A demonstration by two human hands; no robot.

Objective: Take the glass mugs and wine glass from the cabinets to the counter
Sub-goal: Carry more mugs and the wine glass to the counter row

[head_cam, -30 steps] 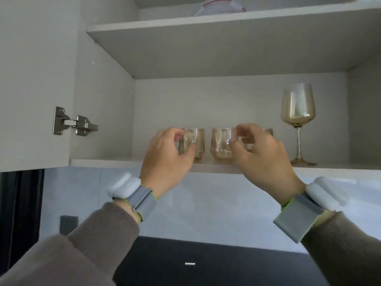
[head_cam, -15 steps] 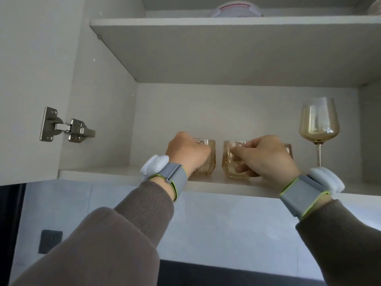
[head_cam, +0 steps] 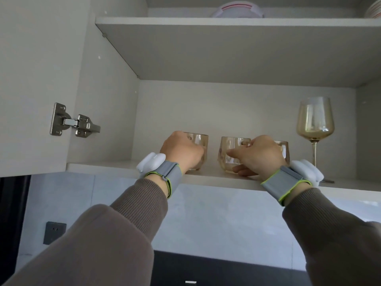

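Amber glass mugs stand on the lower cabinet shelf [head_cam: 107, 166]. My left hand [head_cam: 181, 151] is closed around the left mug [head_cam: 199, 141], which rests on the shelf. My right hand [head_cam: 257, 155] grips the handle of the middle mug [head_cam: 231, 153], thumb laid across its front. A third mug [head_cam: 284, 148] peeks out behind my right hand, mostly hidden. The amber wine glass [head_cam: 315, 120] stands upright at the right end of the shelf, apart from both hands.
The open cabinet door with its metal hinge [head_cam: 72, 122] hangs at the left. An upper shelf [head_cam: 226, 23] holds a white bowl [head_cam: 237, 10] and stacked plates [head_cam: 374, 9]. Below are a pale backsplash with a dark socket [head_cam: 54, 232] and a dark counter.
Both hands have reached further into the cabinet and closed on the mugs: the left around the left mug, the right on the middle mug's handle. The view has tilted upward.
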